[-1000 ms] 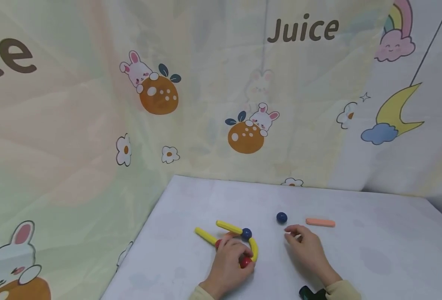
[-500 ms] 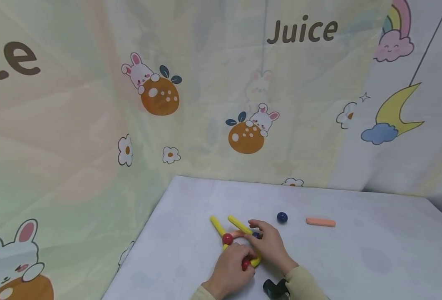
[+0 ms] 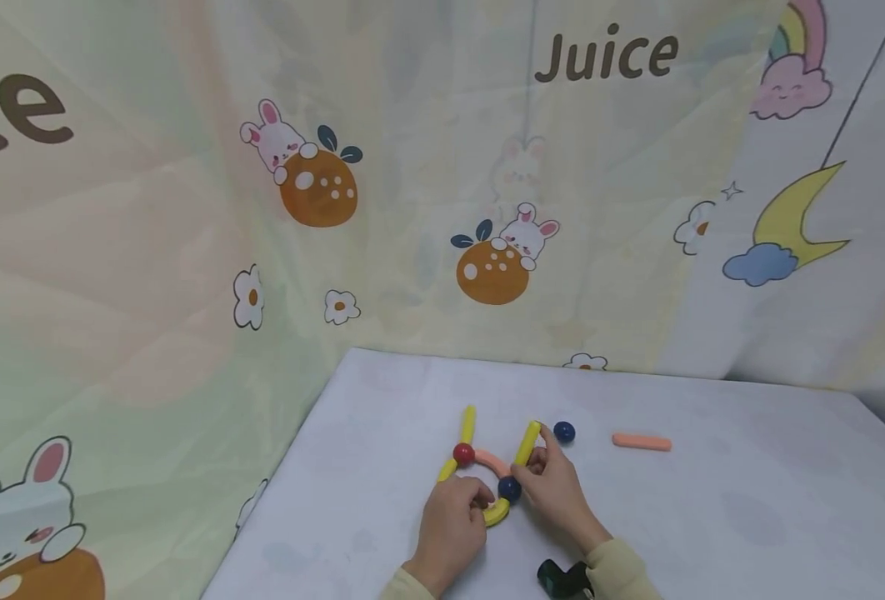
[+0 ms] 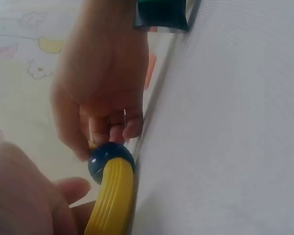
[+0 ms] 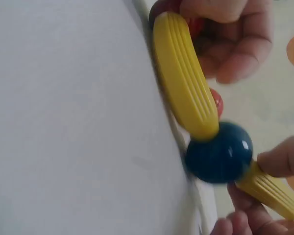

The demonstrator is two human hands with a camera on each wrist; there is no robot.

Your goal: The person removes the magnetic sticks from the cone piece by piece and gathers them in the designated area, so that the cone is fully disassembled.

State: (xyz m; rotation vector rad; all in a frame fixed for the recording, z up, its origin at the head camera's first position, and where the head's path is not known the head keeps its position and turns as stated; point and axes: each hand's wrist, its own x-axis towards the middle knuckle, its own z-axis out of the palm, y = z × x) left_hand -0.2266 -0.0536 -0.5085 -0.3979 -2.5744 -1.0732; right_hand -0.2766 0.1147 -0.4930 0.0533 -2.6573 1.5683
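On the white table lies a ring of joined stick-and-ball pieces. Its parts include a red ball (image 3: pixel 463 454), a peach curved stick (image 3: pixel 492 462), a blue ball (image 3: pixel 509 488) and a yellow curved stick (image 3: pixel 497 514). Yellow sticks (image 3: pixel 468 425) stick outward from it. At the near side, my left hand (image 3: pixel 450 521) grips another red ball (image 5: pixel 196 27), hidden in the head view. My right hand (image 3: pixel 558 492) pinches a straight yellow stick (image 3: pixel 527 442) close to the blue ball, thumb on one side and fingers on the other.
A loose blue ball (image 3: pixel 564 432) lies just beyond my right hand. Farther right is a straight peach stick (image 3: pixel 641 442). A black device (image 3: pixel 562 577) sits at my right wrist. A printed curtain (image 3: pixel 412 333) hangs behind the table.
My right hand has come left from beside the assembly and taken hold of the yellow stick. The assembly has turned clockwise, so its outer yellow sticks point away from me.
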